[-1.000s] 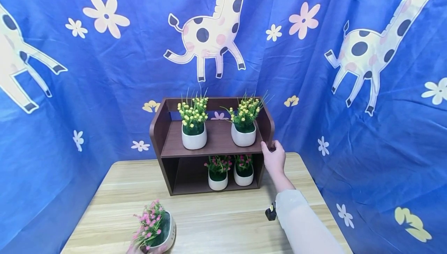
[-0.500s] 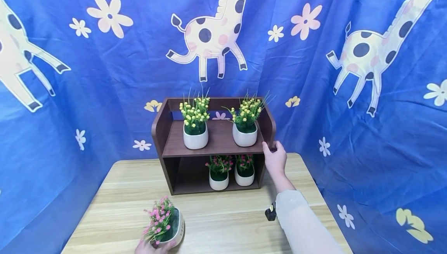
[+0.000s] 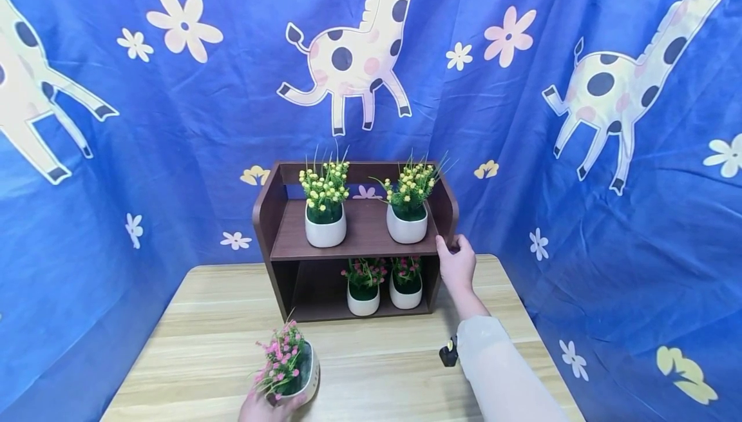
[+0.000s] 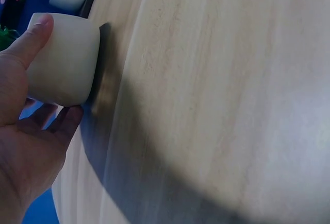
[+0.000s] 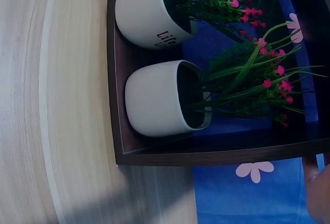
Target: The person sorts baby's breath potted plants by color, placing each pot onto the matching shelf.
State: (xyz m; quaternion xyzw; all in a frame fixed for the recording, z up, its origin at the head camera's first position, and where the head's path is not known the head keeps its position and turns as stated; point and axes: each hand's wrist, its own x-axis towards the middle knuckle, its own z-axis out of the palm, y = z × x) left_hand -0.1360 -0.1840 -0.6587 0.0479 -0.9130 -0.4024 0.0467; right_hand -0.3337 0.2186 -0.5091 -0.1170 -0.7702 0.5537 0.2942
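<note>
My left hand (image 3: 269, 407) holds a potted plant (image 3: 284, 361) with pink flowers in a white pot. The plant leans left, in front of the shelf. In the left wrist view the thumb lies on the side of the pot (image 4: 67, 54), and fingertips reach under its base. My right hand (image 3: 458, 267) grips the right side panel of a dark brown two-tier shelf (image 3: 366, 236), thumb at the front edge. Only a bit of that hand (image 5: 319, 193) shows in the right wrist view.
Two yellow-flowered plants (image 3: 326, 229) (image 3: 407, 223) in white pots stand on the upper tier. On the lower tier, two pink-flowered plants (image 3: 363, 299) (image 3: 406, 292) stand toward the right. A light wood table (image 3: 371, 357) bears the shelf, and a blue curtain (image 3: 191, 119) surrounds it.
My left hand has carried the pink-flowered plant rightward and slightly closer to the shelf. My right hand stays on the side panel. The view has shifted slightly.
</note>
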